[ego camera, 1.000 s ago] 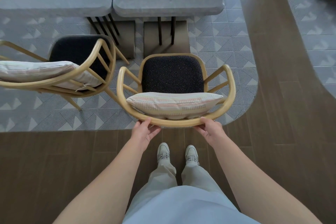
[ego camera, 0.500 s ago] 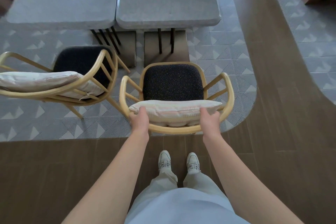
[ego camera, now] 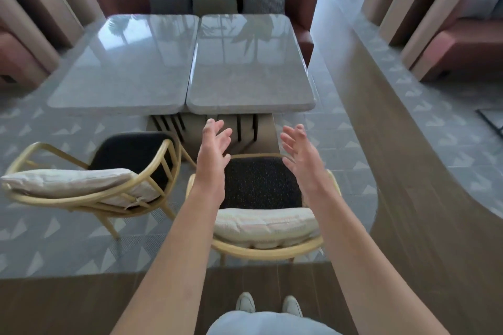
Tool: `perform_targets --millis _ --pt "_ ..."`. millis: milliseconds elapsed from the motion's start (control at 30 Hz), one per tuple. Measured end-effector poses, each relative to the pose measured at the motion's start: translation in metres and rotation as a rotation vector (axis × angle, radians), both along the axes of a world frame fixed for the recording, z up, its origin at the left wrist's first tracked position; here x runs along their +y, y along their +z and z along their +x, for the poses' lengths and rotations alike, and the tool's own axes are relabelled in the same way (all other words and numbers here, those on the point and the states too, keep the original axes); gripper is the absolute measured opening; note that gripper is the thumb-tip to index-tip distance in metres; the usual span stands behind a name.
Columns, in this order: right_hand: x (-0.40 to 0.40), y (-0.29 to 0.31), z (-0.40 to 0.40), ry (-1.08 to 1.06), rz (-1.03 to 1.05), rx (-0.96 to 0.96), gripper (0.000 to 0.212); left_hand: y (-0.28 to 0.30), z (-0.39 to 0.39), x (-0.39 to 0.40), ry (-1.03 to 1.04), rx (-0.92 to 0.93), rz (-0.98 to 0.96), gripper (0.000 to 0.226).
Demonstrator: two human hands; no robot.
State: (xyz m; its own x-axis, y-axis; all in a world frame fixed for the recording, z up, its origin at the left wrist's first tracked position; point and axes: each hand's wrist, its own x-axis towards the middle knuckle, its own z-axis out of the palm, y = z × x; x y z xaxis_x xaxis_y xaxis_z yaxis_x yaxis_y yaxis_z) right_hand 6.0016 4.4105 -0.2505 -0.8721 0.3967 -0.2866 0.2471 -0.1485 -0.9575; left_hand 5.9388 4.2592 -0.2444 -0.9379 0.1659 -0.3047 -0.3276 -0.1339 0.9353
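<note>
Both hands are open and hold nothing. The left hand [ego camera: 212, 149] and the right hand [ego camera: 299, 155] are raised in the air, fingers spread, with the palms turned toward each other. Below them stands the wooden armchair [ego camera: 269, 253]. Its dark seat [ego camera: 258, 185] lies between the two wrists, and its pale striped cushion [ego camera: 264, 223] leans on the back rail between the forearms, nearer to the person than the hands. The hands appear apart from the chair. Beyond the fingertips is a grey stone table [ego camera: 250, 68]. Left of the left hand stands a second armchair [ego camera: 81, 200] with its own cushion [ego camera: 68, 182].
</note>
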Motion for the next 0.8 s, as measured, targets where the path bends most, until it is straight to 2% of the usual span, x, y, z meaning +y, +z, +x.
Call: perform_targets --millis 167,367,633,800 --pt "0.000 0.037 -0.013 0.002 -0.056 0.126 0.066 0.041 0.003 0.009 -0.046 0.118 0.018 0.056" --pt "0.006 0.059 -0.013 0.027 -0.073 0.208 0.083 0.060 0.009 0.017 -0.064 0.168 0.036 0.054" --pt "0.040 0.070 0.001 0.040 -0.084 0.238 0.058 0.077 0.026 0.050 -0.053 0.219 0.058 0.055" --pt "0.073 0.073 0.015 0.045 -0.085 0.255 0.056 0.075 0.045 0.079 -0.032 0.217 0.041 0.053"
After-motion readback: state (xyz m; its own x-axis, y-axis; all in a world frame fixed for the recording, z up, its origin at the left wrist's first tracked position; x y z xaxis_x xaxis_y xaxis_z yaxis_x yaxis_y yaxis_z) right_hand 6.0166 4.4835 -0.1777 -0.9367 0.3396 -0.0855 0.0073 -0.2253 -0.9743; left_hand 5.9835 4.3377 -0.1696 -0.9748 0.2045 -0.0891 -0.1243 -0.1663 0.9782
